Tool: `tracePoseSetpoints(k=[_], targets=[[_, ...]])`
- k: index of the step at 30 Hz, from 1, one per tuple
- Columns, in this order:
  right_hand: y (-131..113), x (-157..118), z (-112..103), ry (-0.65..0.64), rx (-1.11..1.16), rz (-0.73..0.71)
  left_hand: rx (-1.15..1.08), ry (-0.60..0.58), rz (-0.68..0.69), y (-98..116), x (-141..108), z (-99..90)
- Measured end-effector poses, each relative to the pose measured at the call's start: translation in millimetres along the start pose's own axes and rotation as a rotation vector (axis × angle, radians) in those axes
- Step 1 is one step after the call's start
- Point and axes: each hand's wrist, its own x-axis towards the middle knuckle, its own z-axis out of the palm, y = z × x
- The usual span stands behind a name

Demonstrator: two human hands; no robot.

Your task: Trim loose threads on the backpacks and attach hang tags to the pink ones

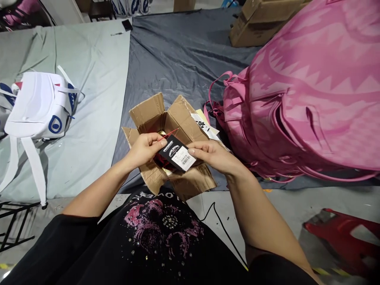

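A black hang tag with a white barcode label and a red string is held over an open cardboard box. My left hand pinches its upper left corner, close to the string. The right edge of the tag is between the thumb and fingers of my right hand. Red and gold-coloured items show partly inside the box, mostly hidden by the tag and my hands. Beside the box, on its right, lies a paper with black writing.
Large pink backpacks stand close on the right of the dark cloth. White bags lie on the pale cloth at left. Another cardboard box is at the back; a red stool is at lower right.
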Motion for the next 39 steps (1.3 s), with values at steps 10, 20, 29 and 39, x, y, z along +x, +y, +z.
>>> tracePoseSetpoints(k=[10, 20, 29, 39], targets=[[-8.3, -8.9, 15.0, 0.047, 0.091, -0.094, -0.189, -0.121, 0.113, 6.6, -13.3, -3.5], [-3.9, -2.9, 18.9, 0.328, 0.097, -0.196, -0.244, -0.17, 0.094, 3.9, -25.1, -11.6], [-16.6, 1.0, 38.7, 0.393, -0.051, -0.325, -0.286, -0.318, 0.063, 3.6, -36.5, -7.8], [-6.6, -3.2, 44.8, 0.455, -0.216, -0.394, -0.288, -0.273, 0.046, 0.8, -36.1, -4.9]])
